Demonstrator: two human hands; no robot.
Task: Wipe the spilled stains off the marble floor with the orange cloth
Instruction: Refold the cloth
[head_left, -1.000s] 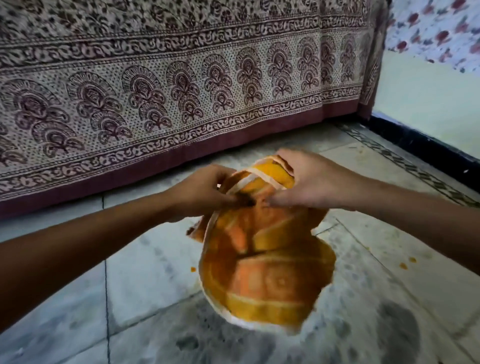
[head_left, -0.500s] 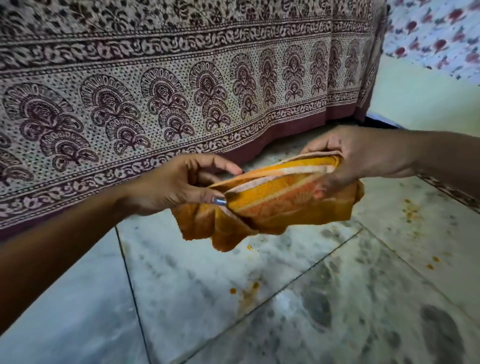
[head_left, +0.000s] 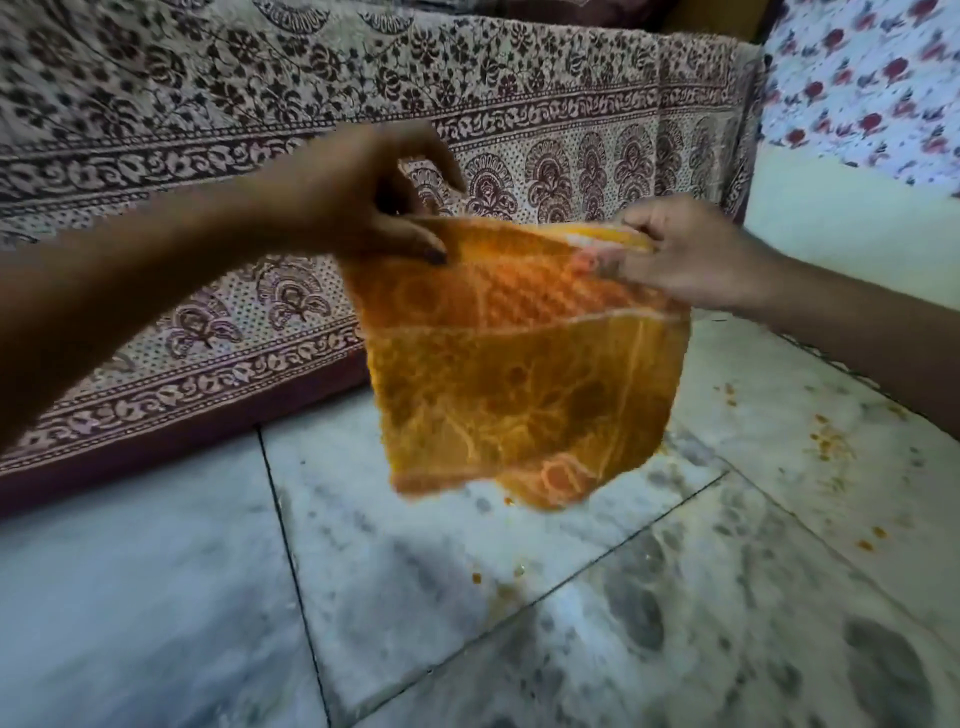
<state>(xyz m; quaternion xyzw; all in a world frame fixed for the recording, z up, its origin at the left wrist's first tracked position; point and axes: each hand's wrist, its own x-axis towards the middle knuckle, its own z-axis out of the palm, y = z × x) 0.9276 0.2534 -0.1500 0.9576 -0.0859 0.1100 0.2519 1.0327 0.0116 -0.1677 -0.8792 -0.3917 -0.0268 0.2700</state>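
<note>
Stains are what I read first: orange specks lie on the marble floor (head_left: 467, 597), one cluster (head_left: 506, 582) near the grout line just below the hanging cloth, another scatter (head_left: 831, 441) toward the right edge of the floor near the wall. None of it looks wiped, so I judge the cleaning proper has yet to begin.

I see the orange cloth (head_left: 519, 374) held up in the air, clear of the floor, hanging folded in front of the patterned bedspread (head_left: 208, 156). My left hand (head_left: 363, 202) pinches its upper left corner between thumb and fingers; my right hand (head_left: 691, 254) is closed on the upper right corner, where a pale hem shows. Both hands grip only the cloth.

What remains, as I judge it, is everything that counts: bringing the cloth down onto the floor and rubbing over both patches of specks.
</note>
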